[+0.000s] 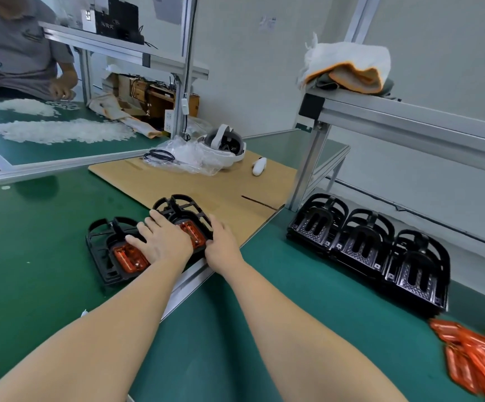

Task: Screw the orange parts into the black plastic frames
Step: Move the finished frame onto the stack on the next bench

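Two black plastic frames lie side by side in the middle of the green bench, each with an orange part set in it. The left frame shows its orange part. My left hand lies flat with straight fingers over the right frame, partly covering its orange part. My right hand holds that frame's right edge, with its fingers curled over it. Three empty black frames lean in a row at the right. A pile of loose orange parts lies at the bottom right.
A cardboard sheet lies behind the frames with a white headset, a white controller, scissors and plastic wrap on it. Aluminium shelf posts stand at the right. Another person works at the far-left bench among white pieces.
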